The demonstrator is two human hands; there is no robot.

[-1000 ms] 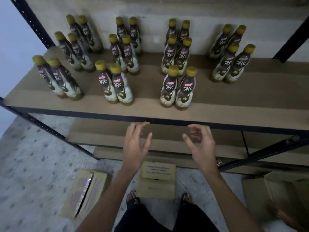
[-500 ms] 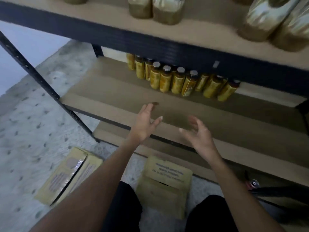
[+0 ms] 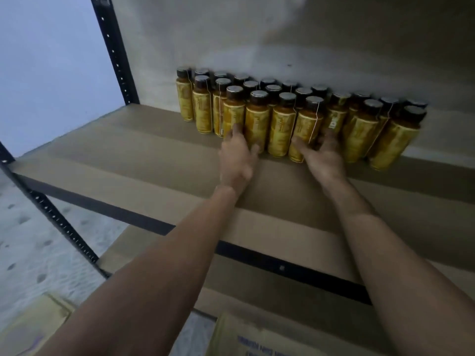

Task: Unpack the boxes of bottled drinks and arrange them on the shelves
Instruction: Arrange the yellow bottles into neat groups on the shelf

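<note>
Two hands reach the yellow bottles (image 3: pixel 282 124) massed mid-frame on the shelf (image 3: pixel 128 155). We see the left hand (image 3: pixel 237 163) laid on them, grip unclear; the right hand (image 3: pixel 326 160) curls round a front-row bottle (image 3: pixel 307 127).

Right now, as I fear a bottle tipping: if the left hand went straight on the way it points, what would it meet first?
The left hand points at the yellow bottle at the front row's left end; its fingertips seem to touch it, though blur leaves contact unsure.
</note>
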